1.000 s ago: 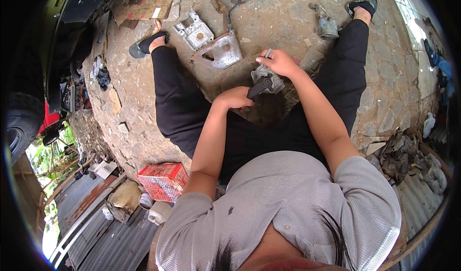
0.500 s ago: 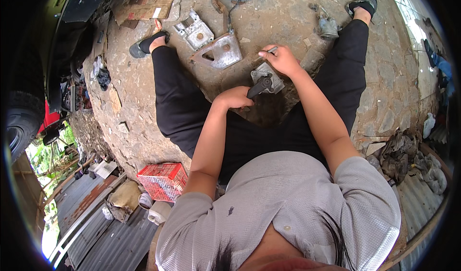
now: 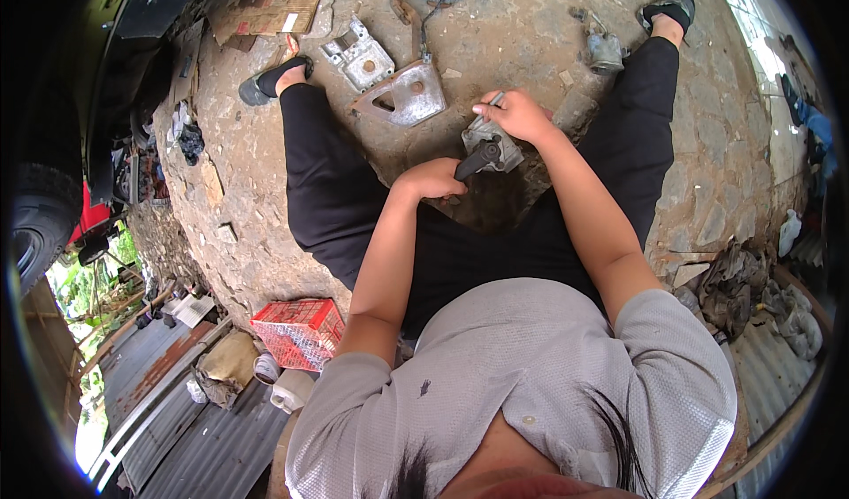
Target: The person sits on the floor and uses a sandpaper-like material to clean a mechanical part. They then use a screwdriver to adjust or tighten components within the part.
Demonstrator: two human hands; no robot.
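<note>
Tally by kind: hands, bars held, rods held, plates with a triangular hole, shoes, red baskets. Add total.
Hands: 2
Black bar, held: 1
Grey rod, held: 1
Metal plate, triangular hole: 1
Shoes: 2
Red basket: 1
Total: 8

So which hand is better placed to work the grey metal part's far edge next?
Probably the right hand: it holds the slim rod by the far edge of the grey metal part; the left hand grips the dark lever.

The lever [image 3: 478, 159] is black, the metal block [image 3: 510, 153] grey, the latticed crate [image 3: 324, 318] red.
</note>
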